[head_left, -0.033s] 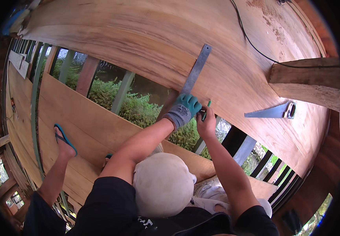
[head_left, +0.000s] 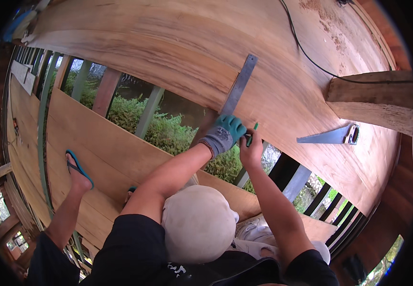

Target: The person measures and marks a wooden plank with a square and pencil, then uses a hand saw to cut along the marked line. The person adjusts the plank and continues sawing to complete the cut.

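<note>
My left hand (head_left: 223, 134), in a grey and teal work glove, has its fingers bent over the lower end of a flat steel ruler (head_left: 239, 86). The ruler lies on the wide wooden plank (head_left: 177, 52) and slants away to the upper right, its near end hidden under the glove. Just right of the glove, close to the plank's near edge, my bare right hand (head_left: 250, 153) is closed around a slim green pencil (head_left: 255, 127). The two hands almost touch. Something dark between them is too small to make out.
A handsaw (head_left: 328, 135) lies on the plank at the right, below a thick timber beam (head_left: 373, 95). A black cable (head_left: 306, 52) crosses the plank. Gaps between green joists (head_left: 149, 112) show plants below. At left are another person's leg and blue sandal (head_left: 79, 169).
The gloved hand and the green pencil have shifted very slightly to the right. The ruler and the saw look unmoved.
</note>
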The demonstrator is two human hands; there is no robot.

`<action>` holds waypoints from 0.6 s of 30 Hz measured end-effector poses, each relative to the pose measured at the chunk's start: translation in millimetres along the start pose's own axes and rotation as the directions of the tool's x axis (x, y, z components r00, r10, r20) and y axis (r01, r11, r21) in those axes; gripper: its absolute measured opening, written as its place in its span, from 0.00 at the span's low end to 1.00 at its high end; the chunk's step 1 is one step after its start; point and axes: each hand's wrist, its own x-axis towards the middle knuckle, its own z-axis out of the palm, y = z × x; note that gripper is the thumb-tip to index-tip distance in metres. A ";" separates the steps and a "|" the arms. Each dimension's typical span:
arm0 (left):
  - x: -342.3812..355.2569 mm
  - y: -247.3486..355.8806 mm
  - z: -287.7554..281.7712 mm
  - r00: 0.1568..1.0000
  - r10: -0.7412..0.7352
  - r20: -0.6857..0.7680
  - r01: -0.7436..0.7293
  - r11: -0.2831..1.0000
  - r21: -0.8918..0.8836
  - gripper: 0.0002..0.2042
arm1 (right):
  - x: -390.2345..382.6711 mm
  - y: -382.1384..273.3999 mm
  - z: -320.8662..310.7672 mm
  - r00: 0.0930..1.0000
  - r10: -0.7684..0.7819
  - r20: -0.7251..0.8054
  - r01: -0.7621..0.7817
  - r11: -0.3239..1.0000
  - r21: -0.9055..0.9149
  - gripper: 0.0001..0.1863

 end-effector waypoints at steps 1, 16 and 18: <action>0.8 4.2 -0.6 1.000 -0.004 -0.026 0.003 1.000 -0.017 0.09 | -0.7 -4.6 4.1 0.990 0.126 -0.061 -0.117 0.983 0.140 0.13; -14.5 54.0 -13.6 0.993 0.025 0.116 0.045 0.827 -0.560 0.12 | 82.5 78.3 -102.2 0.927 0.306 -0.217 -0.199 0.892 0.405 0.15; -30.4 53.5 -14.4 0.991 -0.057 0.125 0.120 0.801 -0.586 0.09 | 109.9 97.1 -114.6 0.908 0.330 -0.259 -0.232 0.909 0.345 0.17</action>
